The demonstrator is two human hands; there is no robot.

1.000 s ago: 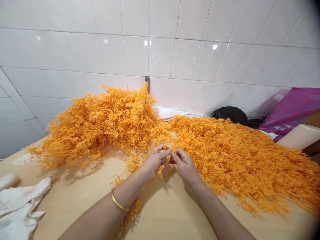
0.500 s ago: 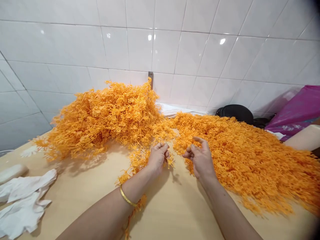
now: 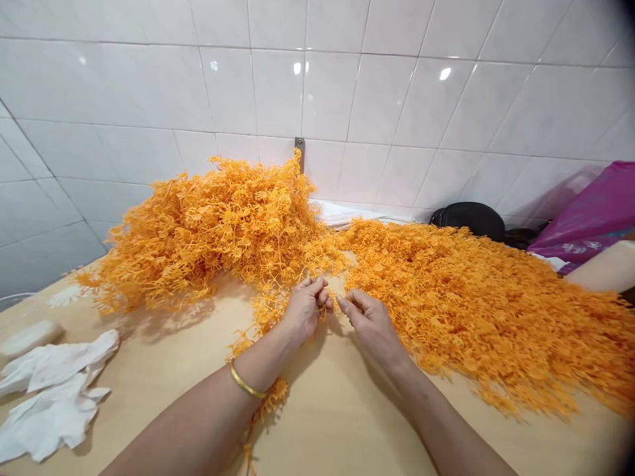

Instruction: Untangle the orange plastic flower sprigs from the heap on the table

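Note:
My left hand [image 3: 305,307] pinches a thin orange artificial sprig [image 3: 327,305] between thumb and fingers, and a gold bangle circles this wrist. Close by on the right, my right hand [image 3: 372,324] has thumb and forefinger pressed together at the sprig's end; the exact grip point is too small to see clearly. A strand of the same orange branching plastic [image 3: 272,396] trails from under my left forearm towards the table's front. Behind my left hand rises a tall orange heap [image 3: 223,231]. A wide, flatter orange heap [image 3: 496,317] spreads beside my right hand.
White gloves [image 3: 54,390] and a pale oval object [image 3: 30,337] lie on the light wooden table [image 3: 337,423] at left. A black round case [image 3: 469,220] and a purple bag [image 3: 590,211] stand at the back right, against the tiled wall [image 3: 327,92].
My right hand has moved left to meet my left hand, and its raised forefinger has closed onto the thumb. My left hand has shifted slightly left, still pinching the sprig.

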